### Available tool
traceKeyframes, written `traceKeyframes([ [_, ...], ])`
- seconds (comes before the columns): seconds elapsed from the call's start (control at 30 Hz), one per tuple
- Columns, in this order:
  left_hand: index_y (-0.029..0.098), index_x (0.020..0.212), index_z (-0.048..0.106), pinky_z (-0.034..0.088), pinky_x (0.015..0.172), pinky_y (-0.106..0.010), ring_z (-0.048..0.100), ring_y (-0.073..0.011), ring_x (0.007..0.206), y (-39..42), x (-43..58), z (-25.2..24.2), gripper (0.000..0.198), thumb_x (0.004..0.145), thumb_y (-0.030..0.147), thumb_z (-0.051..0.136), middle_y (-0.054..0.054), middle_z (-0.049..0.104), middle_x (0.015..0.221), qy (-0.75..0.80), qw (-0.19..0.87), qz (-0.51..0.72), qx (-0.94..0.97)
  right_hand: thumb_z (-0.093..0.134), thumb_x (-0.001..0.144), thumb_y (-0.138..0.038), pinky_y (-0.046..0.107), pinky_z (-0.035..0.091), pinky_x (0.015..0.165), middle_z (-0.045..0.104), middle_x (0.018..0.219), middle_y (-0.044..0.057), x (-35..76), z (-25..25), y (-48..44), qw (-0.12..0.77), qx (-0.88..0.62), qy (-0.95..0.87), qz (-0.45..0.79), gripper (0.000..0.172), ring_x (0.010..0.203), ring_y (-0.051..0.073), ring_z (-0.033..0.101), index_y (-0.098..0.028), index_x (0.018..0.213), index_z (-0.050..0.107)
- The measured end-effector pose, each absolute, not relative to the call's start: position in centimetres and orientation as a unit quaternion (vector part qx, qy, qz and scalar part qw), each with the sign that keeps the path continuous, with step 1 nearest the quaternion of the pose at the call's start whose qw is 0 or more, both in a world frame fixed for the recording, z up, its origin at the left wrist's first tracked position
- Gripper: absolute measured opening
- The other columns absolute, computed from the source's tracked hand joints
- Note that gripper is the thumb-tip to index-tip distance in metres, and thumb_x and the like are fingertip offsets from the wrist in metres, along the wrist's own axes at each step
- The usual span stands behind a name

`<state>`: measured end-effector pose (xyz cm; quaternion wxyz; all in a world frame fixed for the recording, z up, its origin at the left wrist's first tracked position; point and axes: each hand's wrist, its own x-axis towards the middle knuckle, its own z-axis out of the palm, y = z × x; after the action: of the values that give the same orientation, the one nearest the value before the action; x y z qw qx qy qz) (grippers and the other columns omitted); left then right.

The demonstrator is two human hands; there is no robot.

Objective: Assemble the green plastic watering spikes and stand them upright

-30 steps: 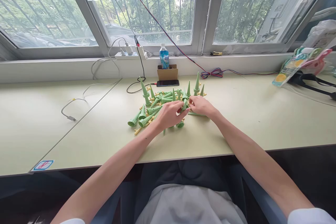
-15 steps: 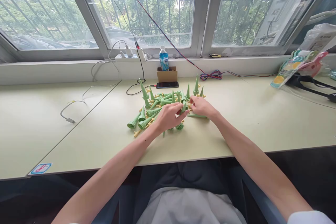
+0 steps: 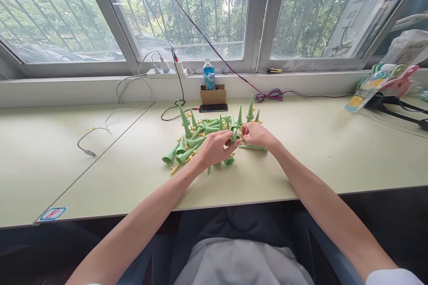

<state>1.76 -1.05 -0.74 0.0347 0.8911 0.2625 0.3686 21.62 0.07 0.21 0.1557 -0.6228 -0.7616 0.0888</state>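
My left hand (image 3: 216,148) is closed around a green plastic watering spike (image 3: 234,136), its thumb and fingers on either side of the cone. Just to the right, my right hand (image 3: 257,135) has its fingertips pinched together close to that spike; whatever sits between them is hidden. Another green spike (image 3: 251,147) lies flat below the right hand. Around and beneath my hands spreads a pile of green spikes (image 3: 187,153) with small yellow valve pieces (image 3: 175,168). A few cones stand upright, among them a tall spike (image 3: 250,110) behind my right hand.
A black phone (image 3: 213,108) lies behind the pile, in front of a small cardboard box (image 3: 213,95) and a blue-labelled bottle (image 3: 209,75). A white cable (image 3: 89,153) lies at left. Coiled wires (image 3: 269,95) and bagged items (image 3: 384,84) are at right.
The fingers of my right hand have shifted very slightly beside the spike. My left hand keeps its hold, and the pile looks the same.
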Motion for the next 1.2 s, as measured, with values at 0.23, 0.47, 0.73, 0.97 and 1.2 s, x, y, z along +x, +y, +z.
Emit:
traceKeyframes([
  [0.23, 0.018, 0.066, 0.048, 0.034, 0.053, -0.025, 0.039, -0.0101, 0.053, -1.08, 1.86, -0.77, 0.032, 0.092, 0.037, 0.053, 0.002, 0.050, 0.061, 0.285, 0.059, 0.388, 0.874, 0.063, 0.073, -0.020, 0.023, 0.041, 0.068, 0.070, 0.091, 0.006, 21.42, 0.56, -0.17, 0.150, -0.610, -0.770, 0.111, 0.007, 0.091, 0.019, 0.060, -0.018, 0.077, 0.068],
  [0.47, 0.018, 0.069, 0.055, 0.035, 0.052, -0.026, 0.038, -0.0104, 0.051, -0.90, 1.99, -0.58, 0.030, 0.091, 0.039, 0.055, 0.003, 0.047, 0.057, 0.320, 0.097, 0.413, 0.847, 0.061, 0.070, -0.015, 0.023, 0.039, 0.059, 0.068, 0.070, 0.005, 21.42, 0.35, 0.06, 0.145, -0.601, -0.774, 0.137, 0.007, 0.070, 0.015, 0.059, -0.016, 0.064, 0.065],
  [0.73, 0.018, 0.069, 0.052, 0.034, 0.049, -0.026, 0.039, -0.0101, 0.049, -1.08, 2.18, -0.01, 0.036, 0.096, 0.040, 0.047, 0.002, 0.048, 0.056, 0.346, 0.170, 0.433, 0.815, 0.057, 0.069, -0.014, 0.024, 0.038, 0.057, 0.060, 0.058, 0.002, 21.34, 0.43, 0.07, 0.125, -0.596, -0.781, 0.138, 0.015, 0.061, 0.014, 0.054, -0.017, 0.055, 0.059],
  [0.97, 0.019, 0.073, 0.051, 0.035, 0.045, -0.026, 0.042, -0.0109, 0.048, -0.87, 2.03, 0.02, 0.033, 0.097, 0.042, 0.045, 0.001, 0.050, 0.057, 0.360, 0.247, 0.421, 0.795, 0.053, 0.070, -0.013, 0.025, 0.035, 0.055, 0.056, 0.056, 0.004, 21.20, 0.65, -0.26, 0.128, -0.620, -0.768, 0.102, 0.018, 0.061, 0.014, 0.053, -0.018, 0.052, 0.054],
  [1.2, 0.018, 0.084, 0.055, 0.041, 0.048, -0.027, 0.048, -0.0120, 0.050, -0.43, 1.82, -0.35, 0.028, 0.097, 0.041, 0.044, 0.001, 0.053, 0.059, 0.360, 0.297, 0.405, 0.786, 0.053, 0.071, -0.014, 0.027, 0.036, 0.057, 0.057, 0.063, 0.007, 21.35, 0.72, -0.21, 0.157, -0.637, -0.753, 0.055, 0.019, 0.068, 0.017, 0.052, -0.017, 0.053, 0.054],
])
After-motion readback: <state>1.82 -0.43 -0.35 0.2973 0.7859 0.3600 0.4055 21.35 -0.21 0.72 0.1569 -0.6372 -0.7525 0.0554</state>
